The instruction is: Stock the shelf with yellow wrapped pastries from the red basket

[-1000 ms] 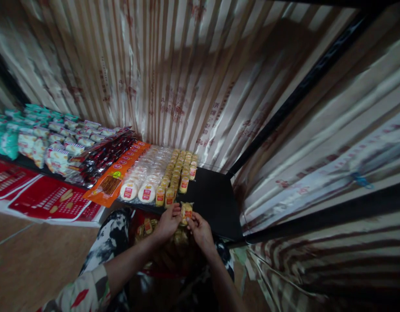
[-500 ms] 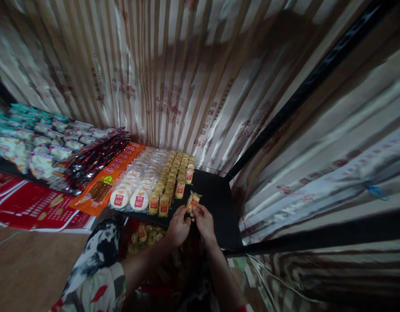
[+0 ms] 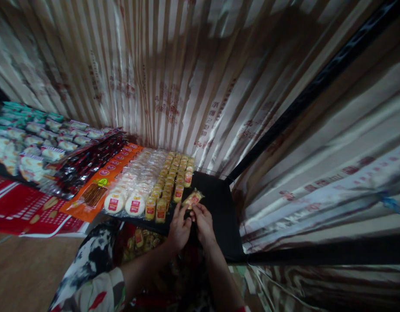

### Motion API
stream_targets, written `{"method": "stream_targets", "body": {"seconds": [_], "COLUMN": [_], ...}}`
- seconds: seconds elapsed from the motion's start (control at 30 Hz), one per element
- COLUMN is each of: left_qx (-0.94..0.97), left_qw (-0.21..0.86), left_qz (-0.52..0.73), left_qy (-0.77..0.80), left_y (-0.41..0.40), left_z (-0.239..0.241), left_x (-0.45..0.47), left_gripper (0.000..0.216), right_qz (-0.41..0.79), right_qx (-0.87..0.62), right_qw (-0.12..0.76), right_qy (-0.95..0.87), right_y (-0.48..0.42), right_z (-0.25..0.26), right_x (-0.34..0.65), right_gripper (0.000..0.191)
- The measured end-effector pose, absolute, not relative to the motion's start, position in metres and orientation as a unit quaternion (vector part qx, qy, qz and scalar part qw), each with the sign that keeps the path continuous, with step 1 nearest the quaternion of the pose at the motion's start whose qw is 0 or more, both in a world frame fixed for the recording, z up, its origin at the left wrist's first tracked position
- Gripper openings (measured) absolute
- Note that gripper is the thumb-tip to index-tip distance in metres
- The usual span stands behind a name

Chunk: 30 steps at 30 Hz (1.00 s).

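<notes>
Between my hands, over the black shelf top, is a small snack packet [image 3: 193, 198] in clear wrap with a yellow filling and a red label, tilted to the right. My right hand [image 3: 203, 222] pinches its lower edge between thumb and fingers. My left hand [image 3: 179, 229] is beside it, fingers stretched and apart, fingertips at the packet's left corner; whether they touch it I cannot tell. To the left stand rows of matching yellow packets [image 3: 160, 209], upright and close together. More such packets [image 3: 139, 238] lie loose below the shelf, partly behind my left forearm.
Left of the rows are round white crackers [image 3: 134, 204] in clear wrap, an orange snack bag [image 3: 89, 197], dark red packs [image 3: 86, 167] and white-and-green packs [image 3: 34, 162]. The black shelf [image 3: 222, 216] meets a slanted black post [image 3: 284, 108]. Striped printed sheeting [image 3: 173, 65] hangs behind.
The packet has tipped from nearly upright to leaning right. My left fingers have loosened and spread, while my right hand keeps its pinch. The view has shifted slightly.
</notes>
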<state>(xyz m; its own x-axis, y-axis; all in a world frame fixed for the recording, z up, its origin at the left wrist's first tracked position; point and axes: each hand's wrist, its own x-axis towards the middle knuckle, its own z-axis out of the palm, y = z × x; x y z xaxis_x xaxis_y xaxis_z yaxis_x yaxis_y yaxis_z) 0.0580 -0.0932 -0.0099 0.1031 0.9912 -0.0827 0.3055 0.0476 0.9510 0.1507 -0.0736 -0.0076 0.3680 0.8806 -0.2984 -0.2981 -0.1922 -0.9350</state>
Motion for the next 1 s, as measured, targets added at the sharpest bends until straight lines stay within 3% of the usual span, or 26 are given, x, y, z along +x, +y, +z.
{"method": "stream_targets", "body": {"seconds": [0.23, 0.4, 0.5, 0.73, 0.87, 1.0], "left_qx": [0.594, 0.624, 0.668, 0.744, 0.743, 0.723], "left_qw": [0.395, 0.357, 0.334, 0.3, 0.289, 0.273], "left_qz": [0.428, 0.411, 0.391, 0.345, 0.359, 0.367], "left_qy": [0.555, 0.56, 0.538, 0.487, 0.486, 0.517], "left_y": [-0.091, -0.087, -0.086, -0.078, -0.078, -0.083], "left_z": [-0.009, -0.003, 0.001, 0.004, 0.007, 0.008], "left_x": [0.057, 0.05, 0.044, 0.037, 0.04, 0.047], "left_gripper": [0.032, 0.034, 0.037, 0.034, 0.046, 0.049], "right_qz": [0.494, 0.272, 0.166, 0.229, 0.238, 0.271], "right_qx": [-0.601, -0.736, -0.706, -0.602, -0.638, -0.678], "right_qw": [0.554, 0.48, 0.427, 0.351, 0.383, 0.45], "right_qy": [-0.295, -0.393, -0.54, -0.68, -0.624, -0.514], "right_y": [-0.092, -0.101, -0.104, -0.099, -0.087, -0.063], "right_z": [-0.015, -0.016, -0.008, -0.001, -0.008, -0.019], "right_x": [0.148, 0.161, 0.168, 0.176, 0.179, 0.181], "right_gripper": [0.037, 0.059, 0.056, 0.035, 0.029, 0.035]}}
